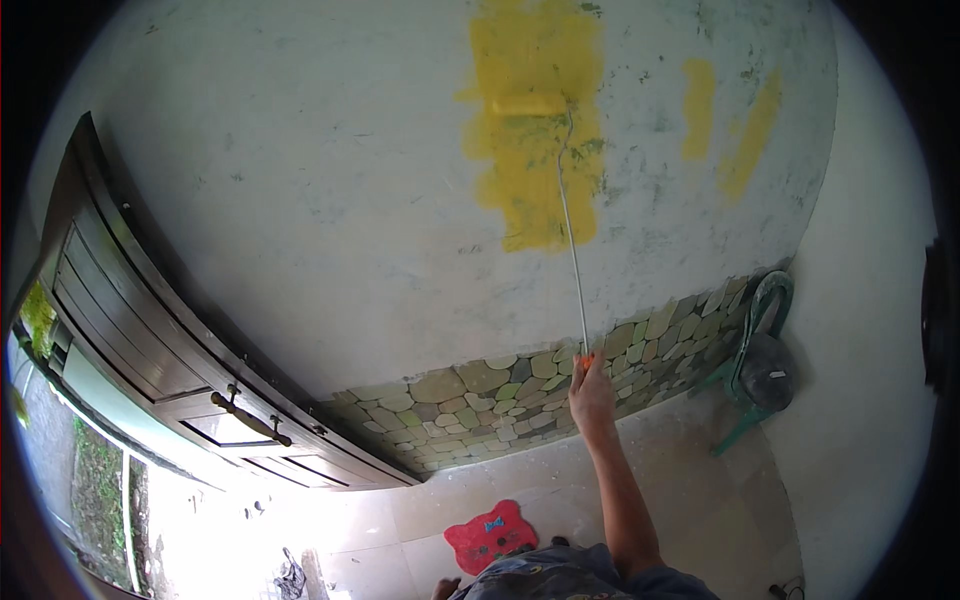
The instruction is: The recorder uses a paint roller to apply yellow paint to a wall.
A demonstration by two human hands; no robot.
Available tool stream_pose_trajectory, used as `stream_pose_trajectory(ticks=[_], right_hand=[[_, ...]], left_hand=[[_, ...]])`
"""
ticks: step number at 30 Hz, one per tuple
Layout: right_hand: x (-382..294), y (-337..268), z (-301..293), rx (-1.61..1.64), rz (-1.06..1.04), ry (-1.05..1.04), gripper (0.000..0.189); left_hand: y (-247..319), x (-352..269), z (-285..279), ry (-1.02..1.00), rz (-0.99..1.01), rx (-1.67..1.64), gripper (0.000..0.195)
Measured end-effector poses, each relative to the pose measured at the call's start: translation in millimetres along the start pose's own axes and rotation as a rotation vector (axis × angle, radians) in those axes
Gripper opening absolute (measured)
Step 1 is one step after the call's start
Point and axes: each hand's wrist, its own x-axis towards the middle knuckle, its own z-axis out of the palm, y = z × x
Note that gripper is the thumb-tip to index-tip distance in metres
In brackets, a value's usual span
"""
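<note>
With my right hand (591, 394) I grip the orange handle of a paint roller (529, 104), arm stretched towards the wall. Its long thin metal rod runs up to the yellow-coated roller, which lies across a yellow patch on the pale, scuffed wall (337, 225). Two smaller yellow strokes (699, 109) mark the wall farther right. My left hand (445, 588) hangs low beside my body at the bottom edge, mostly hidden; whether it holds anything does not show.
Pebble-like stone cladding (480, 405) lines the wall's foot. A green plastic chair (784, 289) bearing a dark round object (766, 371) stands in the right corner. A wooden door (150, 300) stands open at left. A red animal-shaped mat (480, 536) lies on the tiled floor.
</note>
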Motion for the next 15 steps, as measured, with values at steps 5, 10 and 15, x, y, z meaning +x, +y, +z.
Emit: stream_pose_trajectory(ticks=[5,10,15], right_hand=[[72,-63,-42,0.037,-0.102,0.081,0.026],[52,-33,-9,-0.017,-0.108,0.094,0.027],[37,-26,-9,-0.059,-0.104,0.17,0.027]], left_hand=[[-31,-23,-45,0.053,-0.064,-0.073,0.037],[-41,-24,-84,0.139,-0.11,-0.172,0.04],[-24,8,-77,0.2,-0.076,-0.19,0.037]])
